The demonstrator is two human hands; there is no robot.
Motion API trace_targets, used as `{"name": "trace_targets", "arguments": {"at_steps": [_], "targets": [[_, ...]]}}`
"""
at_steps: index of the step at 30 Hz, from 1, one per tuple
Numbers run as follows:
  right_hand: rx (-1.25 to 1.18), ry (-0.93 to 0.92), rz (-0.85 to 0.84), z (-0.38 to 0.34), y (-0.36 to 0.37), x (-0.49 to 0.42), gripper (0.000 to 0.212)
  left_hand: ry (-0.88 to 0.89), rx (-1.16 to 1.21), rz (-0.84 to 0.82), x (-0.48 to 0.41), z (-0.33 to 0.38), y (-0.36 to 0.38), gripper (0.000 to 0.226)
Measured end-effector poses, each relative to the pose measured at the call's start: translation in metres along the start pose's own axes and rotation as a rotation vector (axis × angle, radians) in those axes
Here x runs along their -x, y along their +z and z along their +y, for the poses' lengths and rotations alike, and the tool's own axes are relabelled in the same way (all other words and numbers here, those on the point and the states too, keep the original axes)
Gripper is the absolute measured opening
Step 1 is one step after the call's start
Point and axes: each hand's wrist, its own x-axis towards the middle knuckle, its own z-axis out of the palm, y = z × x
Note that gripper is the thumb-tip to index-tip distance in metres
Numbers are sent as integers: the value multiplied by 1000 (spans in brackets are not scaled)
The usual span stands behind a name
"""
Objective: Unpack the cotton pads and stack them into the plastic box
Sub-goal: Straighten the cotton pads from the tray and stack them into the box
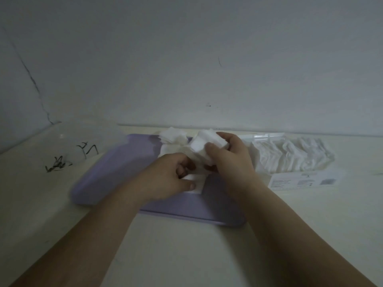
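The stack of cotton pads (204,145) was lifted just above the far side of the purple plastic box (116,168), gripped in the right hand (230,158) with the thumb on its near face and the fingers wrapped over the far edge. Below it, the left hand (165,177) curled its fingers round the lower pads (195,184), thumb pressed on top of them, low over the box's middle. More loose pads (172,135) lay heaped at the back edge of the box, partly hidden by the hands.

The box sat on a cream table (186,255) pushed up to a plain white wall (186,59), which had a thin dark crack (31,79) running down its left part. Just right of the box lay a crumpled clear packet (294,156) holding white pads, with a printed label (304,180) on its near side and a clear plastic piece (265,136) behind it. Black scribbles (58,163) marked the table well to the left.
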Motion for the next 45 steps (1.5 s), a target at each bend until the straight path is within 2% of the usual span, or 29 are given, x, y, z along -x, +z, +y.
{"name": "trace_targets", "arguments": {"at_steps": [3,6,9,12,15,17,20,23,30,33,39,41,45], "targets": [[41,-75,40,-1,-1,3,36,29,133,0,6,-3,-3,12],[80,-142,56,-6,-1,6,39,59,314,67,13,3,-9,10],[65,-197,-7,-12,-3,8,34,154,539,108,20,14,-16,12],[150,-258,-128,-18,-5,12,35,196,654,150,22,22,-16,9],[87,-175,-252,-18,-5,13,37,224,615,157,21,20,-17,16],[89,-157,-240,-18,-7,12,39,206,585,180,20,19,-18,18],[167,-203,-218,-19,-9,10,40,160,574,269,20,21,-19,23],[169,-200,-296,-18,-10,10,40,165,493,318,19,17,-20,24],[398,-305,-314,-14,-6,10,46,115,244,332,20,13,-25,23],[460,-344,-321,-13,-5,10,45,91,250,306,20,12,-24,23],[253,-193,-391,-16,-4,15,45,114,367,341,19,10,-23,28],[278,-219,-366,-16,-4,16,51,124,372,386,18,11,-21,30],[166,-197,-151,-11,1,14,27,71,245,548,9,5,-19,29]]}}
